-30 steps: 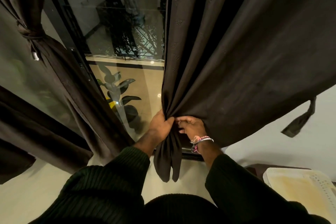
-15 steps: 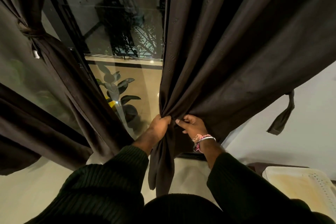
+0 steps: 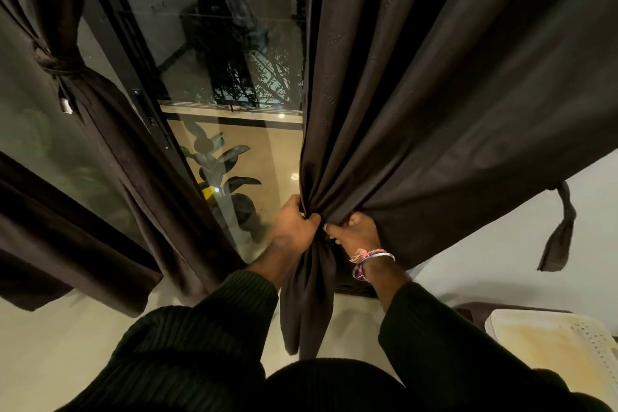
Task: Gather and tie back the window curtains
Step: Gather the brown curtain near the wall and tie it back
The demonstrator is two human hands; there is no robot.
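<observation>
A dark brown right curtain (image 3: pixel 434 104) hangs over the right half of the window and is bunched into folds at its lower middle. My left hand (image 3: pixel 294 227) grips the bunch from the left. My right hand (image 3: pixel 356 232), with bracelets at the wrist, grips it from the right, close beside the left hand. The curtain's tail hangs down between my forearms. A loose fabric tie-back (image 3: pixel 560 231) dangles at the right against the wall. The left curtain (image 3: pixel 110 144) is gathered and bound by a knotted tie (image 3: pixel 58 65).
The glass window (image 3: pixel 234 77) with a black frame (image 3: pixel 140 84) shows a potted plant (image 3: pixel 220 170) and a balcony railing beyond. A pale wall lies at the right. A cream perforated bin lid (image 3: pixel 551 348) sits at the lower right.
Both hands have pulled more cloth into the bunch, and the curtain's right edge and the dangling tie-back have shifted. The hanging tail has swung slightly.
</observation>
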